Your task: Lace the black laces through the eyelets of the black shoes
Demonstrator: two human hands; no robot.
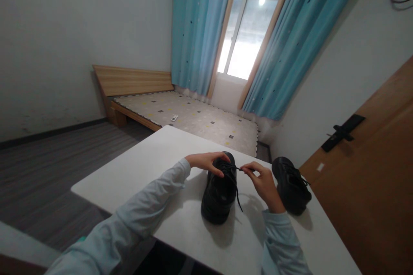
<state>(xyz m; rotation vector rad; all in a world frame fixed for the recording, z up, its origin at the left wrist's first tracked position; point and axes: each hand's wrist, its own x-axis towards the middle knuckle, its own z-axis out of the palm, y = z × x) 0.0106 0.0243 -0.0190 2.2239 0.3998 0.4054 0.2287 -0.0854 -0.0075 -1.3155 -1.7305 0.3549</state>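
Observation:
A black lace-up shoe [220,200] stands on the white table [138,176] with its heel toward me. My left hand [209,163] grips it from the left near the laces, thumb and fingers spread across its upper. Between the thumb and fingers of my right hand [262,181] is a black shoelace [238,168], drawn out to the right of the shoe. Another lace end hangs down the shoe's right side. To the right of my right hand sits a second black shoe [291,187], its laces in place.
Beyond the table is a bed [200,116] with a patterned mattress, a wooden headboard [135,80] and a small white object [174,118] on it. Blue curtains [201,25] flank a bright window. A wooden door [371,172] with a black handle stands at the right.

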